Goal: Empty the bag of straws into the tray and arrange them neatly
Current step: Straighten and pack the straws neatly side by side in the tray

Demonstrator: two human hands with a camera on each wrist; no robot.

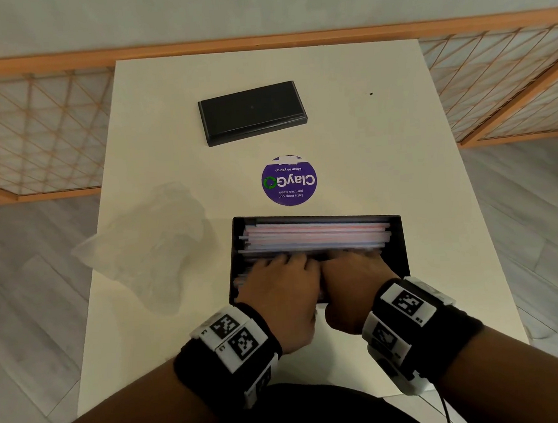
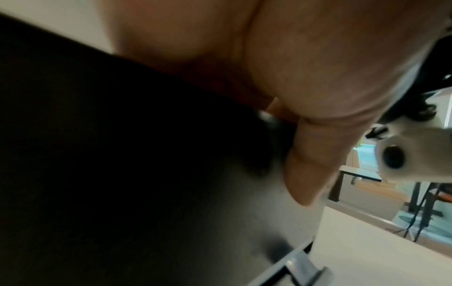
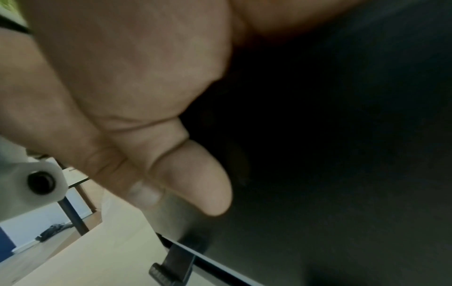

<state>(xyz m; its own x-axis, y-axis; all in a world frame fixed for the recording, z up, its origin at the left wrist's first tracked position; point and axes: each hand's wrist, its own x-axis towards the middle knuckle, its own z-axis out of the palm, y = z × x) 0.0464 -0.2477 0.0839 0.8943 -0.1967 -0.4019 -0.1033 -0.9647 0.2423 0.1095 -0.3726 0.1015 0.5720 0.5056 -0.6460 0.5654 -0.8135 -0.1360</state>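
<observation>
A black tray (image 1: 304,216) sits near the table's front edge. Several pale pink, blue and white straws (image 1: 316,238) lie lengthwise in it, stacked toward the far wall. My left hand (image 1: 281,284) and right hand (image 1: 354,275) are side by side over the tray's near half, fingers bent down onto the straws, with the fingertips hidden. In the left wrist view my left thumb (image 2: 313,164) lies against the tray's dark near wall (image 2: 122,154). My right thumb (image 3: 195,174) lies the same way against that wall (image 3: 318,154). The empty clear bag (image 1: 148,247) lies crumpled left of the tray.
A black lid (image 1: 252,112) lies at the back of the white table (image 1: 433,167). A round purple sticker (image 1: 289,180) is on the table between lid and tray. A wooden lattice screen (image 1: 34,129) stands behind the table.
</observation>
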